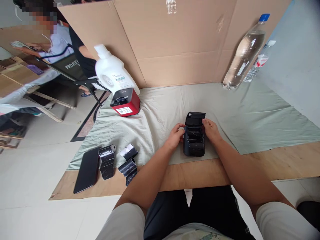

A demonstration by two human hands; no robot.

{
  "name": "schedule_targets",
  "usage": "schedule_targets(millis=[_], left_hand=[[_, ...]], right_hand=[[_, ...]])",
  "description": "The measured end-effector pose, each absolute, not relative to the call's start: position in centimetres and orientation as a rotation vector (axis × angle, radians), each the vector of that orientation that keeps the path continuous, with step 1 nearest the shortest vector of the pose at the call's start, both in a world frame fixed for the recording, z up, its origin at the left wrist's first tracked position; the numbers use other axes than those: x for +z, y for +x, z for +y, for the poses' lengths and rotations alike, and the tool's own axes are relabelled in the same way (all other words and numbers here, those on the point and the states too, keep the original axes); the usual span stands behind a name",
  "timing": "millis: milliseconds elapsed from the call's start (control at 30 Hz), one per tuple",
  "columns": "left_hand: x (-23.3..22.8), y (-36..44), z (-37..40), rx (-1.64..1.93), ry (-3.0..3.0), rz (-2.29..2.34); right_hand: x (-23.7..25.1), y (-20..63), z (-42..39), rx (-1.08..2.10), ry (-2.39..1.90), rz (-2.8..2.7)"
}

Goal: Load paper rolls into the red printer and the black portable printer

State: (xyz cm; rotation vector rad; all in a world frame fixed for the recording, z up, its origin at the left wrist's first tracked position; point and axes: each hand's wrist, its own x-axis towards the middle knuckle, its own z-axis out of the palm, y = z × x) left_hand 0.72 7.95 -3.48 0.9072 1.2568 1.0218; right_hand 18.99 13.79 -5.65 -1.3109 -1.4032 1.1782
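Both hands have a grip on the small black printer (194, 139): the left hand (175, 136) curls its fingers round the printer's left flank, and the right hand (211, 129) presses against its right flank near the hinge, fingers closed onto the casing. This printer sits on the pale green cloth (262, 116) near the front edge of the wooden worktop (287, 163), straight ahead of the person. It is a compact, dark, boxy unit with rounded corners; its lid (195, 118) stands swung up at the far end, baring a paper bay with a glossy strip across it. To the left lie a black phone (88, 169) and several black label rolls (117, 163). Farther back stand a red-and-black printer (125, 101), a white jug (112, 71) and a clear water bottle (243, 55).
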Motion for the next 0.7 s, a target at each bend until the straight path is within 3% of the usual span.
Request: schedule_targets(millis=[333, 500, 700], left_hand=[[-3.1, 0.2, 8.1, 0.878, 1.480, 2.027], [-1.9, 1.0, 7.3, 0.966, 1.826, 1.908], [-0.2, 2.6, 8.9, 0.520, 2.097, 1.710]], right_hand=[[-6.3, 17.7, 13.7, 0.749, -1.528, -1.781], [-6.2, 17.5, 13.6, 0.693, -1.593, -1.823], [-6.3, 17.4, 13.6, 0.669, -1.634, -1.848]])
